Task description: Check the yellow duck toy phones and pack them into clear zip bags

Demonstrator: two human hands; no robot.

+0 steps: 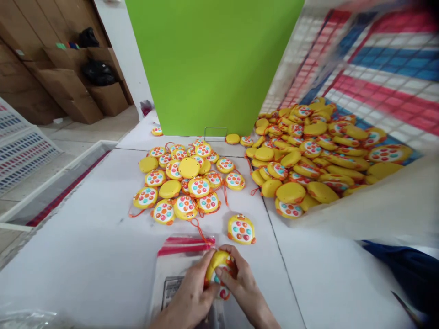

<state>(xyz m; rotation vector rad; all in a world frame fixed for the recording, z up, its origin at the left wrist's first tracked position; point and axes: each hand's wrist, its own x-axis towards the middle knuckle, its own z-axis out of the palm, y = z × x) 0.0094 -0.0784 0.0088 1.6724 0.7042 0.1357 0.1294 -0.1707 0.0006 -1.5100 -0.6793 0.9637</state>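
left hand (195, 285) and right hand (244, 278): fingers pinch toy (216, 264) between them. likely light, stiff, slick; grip rim.

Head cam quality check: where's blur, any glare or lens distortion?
Head view throughout: mesh panel, upper right, smeared by blur; lone toy fairly crisp, held toy slightly soft; pale highlights on clear plastic, lower left; toward the edges, apparent wide-angle stretch.

A rounded yellow toy (216, 264), its white panel set with coloured domes, teal and pink among them, is held tilted and partly covered over the bench (99, 228), well inside its left edge.
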